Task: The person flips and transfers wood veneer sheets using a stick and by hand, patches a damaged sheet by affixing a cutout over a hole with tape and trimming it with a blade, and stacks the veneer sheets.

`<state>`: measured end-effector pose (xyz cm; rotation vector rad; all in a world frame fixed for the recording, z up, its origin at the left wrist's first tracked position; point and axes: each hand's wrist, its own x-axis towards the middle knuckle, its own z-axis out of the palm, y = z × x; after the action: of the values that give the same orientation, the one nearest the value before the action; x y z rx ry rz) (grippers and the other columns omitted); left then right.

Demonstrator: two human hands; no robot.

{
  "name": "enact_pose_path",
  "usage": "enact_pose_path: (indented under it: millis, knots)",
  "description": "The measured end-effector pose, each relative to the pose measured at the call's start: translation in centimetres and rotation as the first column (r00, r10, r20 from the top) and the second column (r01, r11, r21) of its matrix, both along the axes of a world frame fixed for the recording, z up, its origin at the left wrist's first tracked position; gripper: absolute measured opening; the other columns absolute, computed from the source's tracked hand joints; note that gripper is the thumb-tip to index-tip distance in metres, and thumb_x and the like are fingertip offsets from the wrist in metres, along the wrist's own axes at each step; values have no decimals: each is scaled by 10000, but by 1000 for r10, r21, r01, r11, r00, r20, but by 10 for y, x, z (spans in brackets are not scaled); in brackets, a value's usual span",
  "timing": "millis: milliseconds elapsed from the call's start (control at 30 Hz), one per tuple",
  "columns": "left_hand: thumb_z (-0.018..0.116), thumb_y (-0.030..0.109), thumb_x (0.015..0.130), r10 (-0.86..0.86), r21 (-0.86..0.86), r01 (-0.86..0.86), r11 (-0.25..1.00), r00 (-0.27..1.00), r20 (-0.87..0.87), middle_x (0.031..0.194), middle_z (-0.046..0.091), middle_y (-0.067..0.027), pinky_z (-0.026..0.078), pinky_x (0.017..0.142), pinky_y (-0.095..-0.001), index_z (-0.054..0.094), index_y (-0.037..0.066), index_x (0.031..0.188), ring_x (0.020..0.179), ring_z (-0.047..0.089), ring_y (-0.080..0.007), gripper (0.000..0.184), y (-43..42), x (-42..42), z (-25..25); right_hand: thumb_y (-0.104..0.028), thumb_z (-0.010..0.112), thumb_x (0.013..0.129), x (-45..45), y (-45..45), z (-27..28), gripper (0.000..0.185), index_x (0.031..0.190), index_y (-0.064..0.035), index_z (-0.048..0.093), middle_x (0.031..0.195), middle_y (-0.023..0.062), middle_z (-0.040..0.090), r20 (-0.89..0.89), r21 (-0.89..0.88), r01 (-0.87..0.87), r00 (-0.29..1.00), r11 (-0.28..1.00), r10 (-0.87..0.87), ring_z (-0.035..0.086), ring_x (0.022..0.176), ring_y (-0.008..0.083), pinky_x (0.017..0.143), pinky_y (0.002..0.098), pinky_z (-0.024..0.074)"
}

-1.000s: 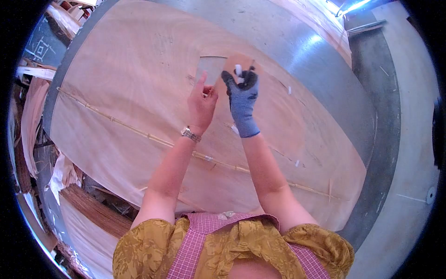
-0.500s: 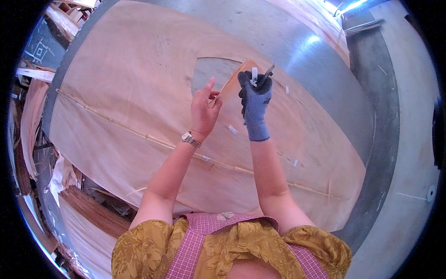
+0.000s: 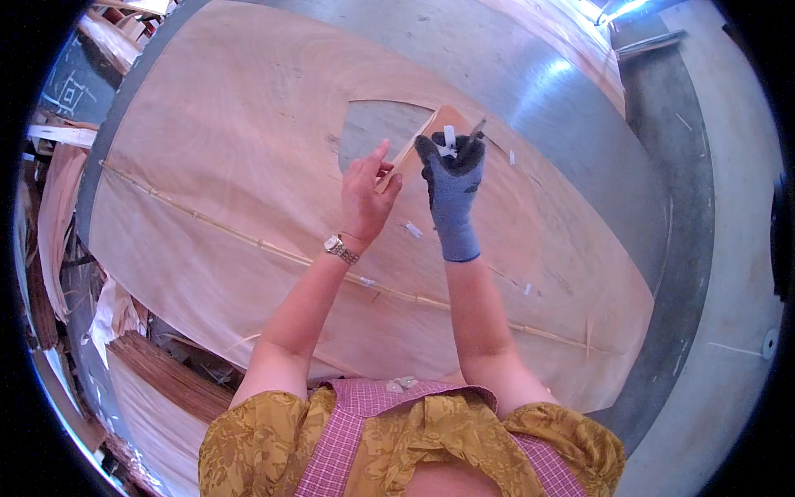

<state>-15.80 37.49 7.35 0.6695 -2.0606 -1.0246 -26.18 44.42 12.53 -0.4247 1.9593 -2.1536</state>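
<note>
A thin wood veneer sheet (image 3: 248, 149) lies across the grey metal table (image 3: 497, 58), with a cut-out opening near its upper middle. Over the right side of that opening a small veneer piece (image 3: 445, 118) is raised at a tilt. My left hand (image 3: 368, 189), bare with a wristwatch, pinches the piece's lower left edge. My right hand (image 3: 453, 170), in a grey-blue glove with dark fingers, is closed round a dark thin-bladed tool (image 3: 479, 127) and a piece of white tape (image 3: 450, 136), beside the raised veneer.
A string-like strip (image 3: 265, 245) runs diagonally across the sheet. Small white tape pieces (image 3: 413, 229) stick to the sheet. Torn veneer scraps (image 3: 116, 311) and brown stacked veneer (image 3: 170, 373) lie at the left. Another grey surface (image 3: 737, 248) stands at the right.
The small veneer piece has been tilted up and moved right, baring more of the opening. My right hand has moved right; my left hand has shifted slightly right.
</note>
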Motion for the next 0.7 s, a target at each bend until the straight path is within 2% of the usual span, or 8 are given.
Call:
enact_pose_path:
  millis: [67,100,200,333,400,533,633,700]
  knots:
    - [724,50,778,-8,-15,8,1000,1000,17,911,649,-72,504,773,-333,542,86,1322,825,620,-193,575,3,0,1,-120,833,737,-3,1,-7,399,923,-75,483,796,14,561,-150,156,19,989,988,4,523,591,65,469,205,424]
    - [725,49,776,-11,-14,11,1000,1000,20,910,649,-72,503,772,-333,544,88,1320,824,620,-194,575,3,0,1,-120,837,732,-5,0,-12,407,946,-63,496,796,13,563,-197,130,14,980,991,11,517,602,64,487,202,424]
    - [729,47,770,-5,-6,6,1000,1000,7,905,647,-72,502,769,-331,548,92,1313,816,618,-195,574,3,-1,0,-110,830,736,-8,6,-13,391,949,-70,505,774,2,560,47,-4,-75,996,997,75,517,581,63,461,210,418]
    - [760,79,754,-11,-32,11,999,1000,-9,898,637,-77,501,760,-333,547,83,1310,820,615,-198,595,1,-2,-1,-118,812,758,-7,10,-12,326,899,-92,520,693,-14,549,183,-12,-35,983,999,37,503,512,62,420,217,396]
    - [773,134,761,-43,20,43,999,999,-5,897,630,-84,495,754,-332,545,66,1305,826,612,-205,594,1,-1,5,-126,804,769,-8,12,-13,300,861,-104,519,650,-22,541,241,-21,-10,970,1000,15,490,472,62,399,219,382]
    - [768,269,796,-37,31,34,999,994,99,895,610,-98,483,740,-324,601,28,1227,836,601,-215,521,-8,-8,11,-144,797,782,-4,26,-10,285,838,-105,520,623,-24,536,244,30,25,969,999,-32,474,445,61,388,215,366]
    - [724,296,842,10,80,-36,996,953,303,887,640,-112,476,735,-302,662,13,1130,826,606,-170,408,-32,-17,15,-137,791,789,5,37,-11,282,866,-98,522,628,-18,538,252,-21,53,967,998,-46,480,454,61,392,212,365]
    - [728,319,836,-14,273,-49,961,974,226,864,665,-104,496,703,-316,676,2,1069,772,625,-206,397,-57,-27,-17,-127,792,786,12,45,-8,291,871,-94,515,633,-14,534,240,-9,50,970,999,-46,486,466,61,404,213,375]
